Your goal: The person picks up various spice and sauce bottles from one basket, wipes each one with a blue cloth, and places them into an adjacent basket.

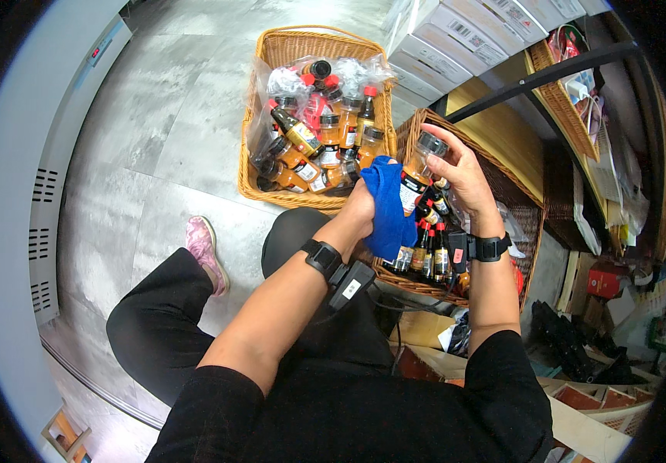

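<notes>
My right hand [466, 176] grips a spice jar [411, 191] near its black lid, thumb on one side and fingers on the other. The jar is clear, with orange contents and a dark label, and it tilts toward the left. My left hand [359, 210] is closed on a blue cloth [386, 220], which lies against the jar's lower side. Both hands are above the near edges of two wicker baskets. The left basket [294, 201] holds several orange spice jars and dark sauce bottles with red caps. Small dark bottles [428, 255] stand in the right basket [532, 258].
White cartons [464, 42] are stacked behind the right basket. A shelf with a black metal bar [541, 77] runs along the right. At the left stands a grey cabinet [55, 193] with vents. My pink shoe [203, 245] rests on the grey tiled floor [163, 100].
</notes>
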Demonstrator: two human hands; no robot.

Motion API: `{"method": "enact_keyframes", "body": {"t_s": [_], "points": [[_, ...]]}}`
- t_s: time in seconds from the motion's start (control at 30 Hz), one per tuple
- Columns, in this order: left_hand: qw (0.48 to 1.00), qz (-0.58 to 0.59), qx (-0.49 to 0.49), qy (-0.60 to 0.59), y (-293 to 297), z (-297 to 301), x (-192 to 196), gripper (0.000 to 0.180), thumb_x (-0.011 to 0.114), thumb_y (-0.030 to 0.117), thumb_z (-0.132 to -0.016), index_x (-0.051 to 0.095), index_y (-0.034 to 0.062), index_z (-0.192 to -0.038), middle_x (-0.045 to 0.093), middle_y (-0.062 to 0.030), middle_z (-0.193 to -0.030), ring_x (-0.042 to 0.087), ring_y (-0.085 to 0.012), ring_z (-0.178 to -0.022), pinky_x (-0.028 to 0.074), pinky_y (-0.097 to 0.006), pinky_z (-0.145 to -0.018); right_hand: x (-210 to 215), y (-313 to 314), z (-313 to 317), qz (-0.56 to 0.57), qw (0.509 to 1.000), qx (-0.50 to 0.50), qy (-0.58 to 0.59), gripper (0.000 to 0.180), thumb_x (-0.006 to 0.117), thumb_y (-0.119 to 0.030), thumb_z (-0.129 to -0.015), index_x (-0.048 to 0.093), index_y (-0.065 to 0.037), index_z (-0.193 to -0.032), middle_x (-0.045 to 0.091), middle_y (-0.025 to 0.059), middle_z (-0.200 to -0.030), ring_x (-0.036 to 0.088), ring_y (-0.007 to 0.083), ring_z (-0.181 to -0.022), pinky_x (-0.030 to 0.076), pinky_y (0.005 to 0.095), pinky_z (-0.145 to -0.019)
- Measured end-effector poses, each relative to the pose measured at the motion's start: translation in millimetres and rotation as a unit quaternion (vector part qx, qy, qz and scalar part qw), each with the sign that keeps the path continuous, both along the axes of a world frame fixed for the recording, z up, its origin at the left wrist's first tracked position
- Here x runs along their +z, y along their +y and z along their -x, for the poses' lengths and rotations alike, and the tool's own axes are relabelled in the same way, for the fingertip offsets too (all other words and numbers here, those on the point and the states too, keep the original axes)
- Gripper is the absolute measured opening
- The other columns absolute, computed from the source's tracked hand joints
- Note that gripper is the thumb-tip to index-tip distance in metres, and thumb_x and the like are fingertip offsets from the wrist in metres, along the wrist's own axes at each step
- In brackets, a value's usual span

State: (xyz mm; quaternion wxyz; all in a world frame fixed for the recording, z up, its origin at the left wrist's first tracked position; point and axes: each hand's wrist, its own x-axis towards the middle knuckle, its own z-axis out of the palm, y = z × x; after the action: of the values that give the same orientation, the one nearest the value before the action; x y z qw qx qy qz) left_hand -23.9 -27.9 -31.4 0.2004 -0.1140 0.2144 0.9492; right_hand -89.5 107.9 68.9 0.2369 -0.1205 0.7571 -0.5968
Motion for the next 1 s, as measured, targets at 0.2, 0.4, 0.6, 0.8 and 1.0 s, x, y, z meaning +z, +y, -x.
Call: {"method": "enact_keyframes", "body": {"t_s": [0.2, 0.4, 0.6, 0.8, 1.0], "points": [[0.990, 0.075, -0.009, -0.119, -2.0, -2.3, 1.6, 0.013, 0.055, 0.017, -0.085, 0.060, 0.0058, -0.088, 0.059, -0.0065, -0.071, 0.056, -0.0156, -0.059, 0.046, -0.030, -0.052, 7.5, -21.7, 8.7, 0.010, 0.995, 0.012, 0.098, 0.053, 0.070, -0.006, -0.072, 0.048, -0.004, -0.120, 0.055, 0.0026, -0.102, 0.052, 0.0107, -0.093, 0.043, 0.0245, -0.084], [0.961, 0.263, -0.074, -0.051, 13.0, -7.2, -22.3, 0.011, 0.056, 0.011, -0.081, 0.062, 0.0066, -0.089, 0.060, -0.0056, -0.073, 0.055, -0.0148, -0.060, 0.045, -0.030, -0.054, 4.1, -75.5, 20.9, -0.068, 0.974, 0.162, 0.141, 0.052, 0.068, -0.004, -0.072, 0.047, -0.008, -0.120, 0.055, 0.0020, -0.107, 0.052, 0.0107, -0.098, 0.043, 0.0255, -0.086], [0.920, 0.368, -0.137, 0.011, 9.6, -14.1, -31.4, 0.025, 0.048, 0.021, -0.089, 0.057, 0.0072, -0.108, 0.061, -0.0063, -0.095, 0.057, -0.0144, -0.079, 0.045, -0.026, -0.063, -44.3, -157.7, 22.5, -0.210, 0.892, 0.343, 0.205, 0.051, 0.071, -0.006, -0.067, 0.049, -0.008, -0.113, 0.060, 0.0134, -0.095, 0.058, 0.0230, -0.089, 0.045, 0.0313, -0.078], [0.889, 0.432, -0.153, 0.020, -1.3, -13.5, -6.1, 0.034, 0.048, 0.025, -0.090, 0.052, 0.0042, -0.117, 0.059, -0.0097, -0.104, 0.057, -0.0173, -0.084, 0.046, -0.030, -0.067, -96.8, -179.3, 35.4, -0.339, 0.811, 0.447, 0.169, 0.058, 0.073, -0.012, -0.061, 0.050, -0.010, -0.114, 0.058, 0.0166, -0.088, 0.058, 0.0299, -0.085, 0.046, 0.0365, -0.074], [0.886, 0.420, -0.183, -0.076, -8.6, -12.7, -28.5, 0.042, 0.055, 0.027, -0.087, 0.049, -0.0011, -0.118, 0.060, -0.0114, -0.102, 0.060, -0.0200, -0.079, 0.049, -0.032, -0.064, -120.5, -193.2, 42.2, -0.308, 0.813, 0.478, 0.128, 0.060, 0.070, -0.010, -0.066, 0.047, -0.011, -0.121, 0.059, 0.0176, -0.092, 0.059, 0.0287, -0.084, 0.047, 0.0356, -0.070]]}}
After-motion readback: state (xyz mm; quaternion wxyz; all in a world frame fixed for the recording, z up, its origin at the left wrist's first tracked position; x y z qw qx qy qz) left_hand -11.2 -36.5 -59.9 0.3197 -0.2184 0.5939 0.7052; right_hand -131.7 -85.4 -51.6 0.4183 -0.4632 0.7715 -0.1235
